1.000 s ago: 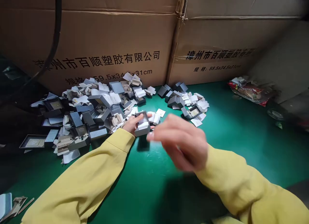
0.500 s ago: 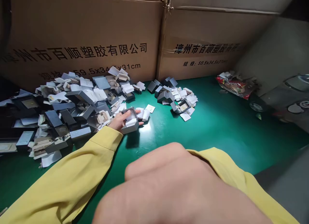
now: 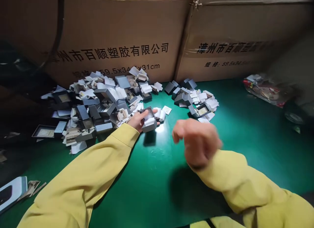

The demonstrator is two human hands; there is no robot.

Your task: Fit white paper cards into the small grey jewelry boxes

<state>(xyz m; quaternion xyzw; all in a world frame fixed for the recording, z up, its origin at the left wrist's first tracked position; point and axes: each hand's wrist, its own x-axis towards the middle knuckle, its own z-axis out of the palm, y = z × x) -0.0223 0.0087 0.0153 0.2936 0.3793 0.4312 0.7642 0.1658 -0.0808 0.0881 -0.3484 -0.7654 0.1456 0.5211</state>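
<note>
Left fingers: the fingers (image 3: 144,115) of the left hand (image 3: 139,120) are clasped around a small grey box (image 3: 150,125), with the thumb over its open top and one fingertip showing at its far side.
Small grey box: open and slightly tilted, with a white pad (image 3: 148,121) visible inside. It is held low at the near edge of the large heap. Whether its base touches the bench cannot be told.
Right fingers: the fingers (image 3: 177,132) of the right hand (image 3: 200,143) are curled inward and blurred. Whether they pinch anything cannot be told.
Right hand position: raised above the bench, to the right of the small grey box and apart from it, on the near side of the smaller heap.
Sleeves: both arms wear yellow sleeves (image 3: 80,185) and enter from the lower edge.
Large heap: grey boxes, lids and pale inserts lie jumbled in a large heap (image 3: 98,103), just left of the left hand.
Smaller heap: similar boxes and white inserts form a smaller heap (image 3: 193,98), well apart from the large one.
Bench: the green bench (image 3: 159,188) is brightly lit beside the held box.
Cartons: two brown cardboard cartons (image 3: 110,31) with black print stand side by side along the far edge of the bench.
Far right: crumpled red-and-white packaging (image 3: 267,90) lies on the bench.
Left margin: a shallow dark tray (image 3: 45,132) with a pale insert lies flat beside the large heap.
</note>
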